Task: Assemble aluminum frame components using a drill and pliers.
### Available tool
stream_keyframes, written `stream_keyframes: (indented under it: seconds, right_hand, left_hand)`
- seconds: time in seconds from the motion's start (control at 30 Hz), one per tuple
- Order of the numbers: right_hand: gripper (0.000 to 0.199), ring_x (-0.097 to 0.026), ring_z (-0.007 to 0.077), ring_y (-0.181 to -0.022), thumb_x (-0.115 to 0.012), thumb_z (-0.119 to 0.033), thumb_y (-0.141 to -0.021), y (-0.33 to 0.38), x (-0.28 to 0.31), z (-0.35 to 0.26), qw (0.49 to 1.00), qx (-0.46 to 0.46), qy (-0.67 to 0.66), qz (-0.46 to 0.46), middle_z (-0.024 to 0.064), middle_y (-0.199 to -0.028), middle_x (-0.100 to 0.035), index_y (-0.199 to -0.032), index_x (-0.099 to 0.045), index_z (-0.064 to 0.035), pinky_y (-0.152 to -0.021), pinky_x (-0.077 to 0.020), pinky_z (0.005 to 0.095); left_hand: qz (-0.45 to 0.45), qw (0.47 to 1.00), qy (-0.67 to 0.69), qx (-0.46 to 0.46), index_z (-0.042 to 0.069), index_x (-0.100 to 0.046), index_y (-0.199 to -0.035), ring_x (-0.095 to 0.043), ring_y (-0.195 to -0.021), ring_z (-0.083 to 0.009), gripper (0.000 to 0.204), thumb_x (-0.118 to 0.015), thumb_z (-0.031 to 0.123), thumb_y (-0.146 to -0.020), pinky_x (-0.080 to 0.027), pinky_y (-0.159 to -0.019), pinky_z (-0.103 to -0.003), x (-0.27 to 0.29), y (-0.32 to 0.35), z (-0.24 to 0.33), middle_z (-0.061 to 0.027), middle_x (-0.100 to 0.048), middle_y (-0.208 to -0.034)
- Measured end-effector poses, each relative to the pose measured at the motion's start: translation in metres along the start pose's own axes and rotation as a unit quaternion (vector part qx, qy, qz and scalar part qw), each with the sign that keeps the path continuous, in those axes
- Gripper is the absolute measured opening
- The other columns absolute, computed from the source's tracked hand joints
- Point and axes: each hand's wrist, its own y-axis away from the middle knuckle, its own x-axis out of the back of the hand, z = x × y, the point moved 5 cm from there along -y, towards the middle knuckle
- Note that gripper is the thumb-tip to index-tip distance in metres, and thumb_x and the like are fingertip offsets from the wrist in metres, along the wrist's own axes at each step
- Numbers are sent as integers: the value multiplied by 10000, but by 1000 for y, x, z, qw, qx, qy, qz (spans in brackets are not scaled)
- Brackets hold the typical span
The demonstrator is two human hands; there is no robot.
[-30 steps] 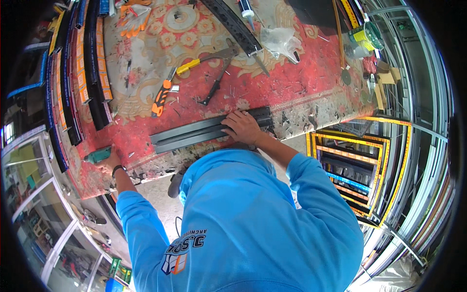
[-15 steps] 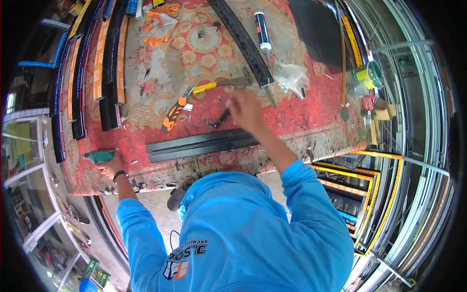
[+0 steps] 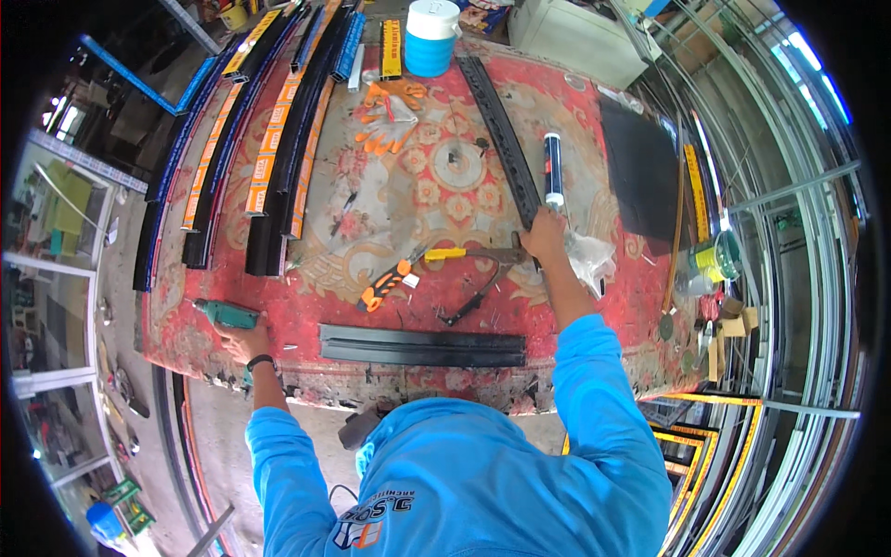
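My left hand is wrapped around a green power drill at the table's near left, the drill's tip pointing left. Out to the right, my right hand is closed over the near end of a long black metal profile; its fingertips are partly hidden. Between my arms a shorter black profile lies along the near edge. Just beyond it rest an orange-and-black utility knife and a tool with a yellow grip and dark curved parts. A clear plastic bag sits beside my right hand.
Several long profiles with orange and blue wrapping stand at the left. Orange-and-white gloves, a blue cooler jug and a sealant tube lie farther back. A black sheet covers the far right. Metal bars crowd the right side.
My right hand has moved away from above the short profile, forward and right to the long profile's near end. The left hand still holds the drill. The view has shifted, showing more of the table's far side.
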Motion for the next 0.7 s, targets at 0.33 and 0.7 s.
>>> stream_keyframes:
  seconds: [0.33, 0.7]
  right_hand:
    - [538, -615, 486, -1144, -744, -304, -731, 7, -23, 16, 994, -35, -45, 89, 370, -1110, -663, -1049, -660, 121, -1030, -458, 523]
    - [385, -697, 388, -851, -552, -348, -1069, 175, 59, 61, 975, 51, -196, 93, 247, -912, -699, -1145, -654, 15, -746, -517, 438]
  left_hand:
    - [-53, 998, -38, 23, 148, -129, -1617, -560, -1277, -427, 1370, -947, 534, -589, -470, -1048, -557, 22, 11, 5, -267, -545, -1397]
    - [-49, 998, 8, 33, 110, -130, -1592, -466, -1333, -439, 1388, -953, 539, -560, -392, -1105, -559, -5, -2, -3, -280, -419, -1423]
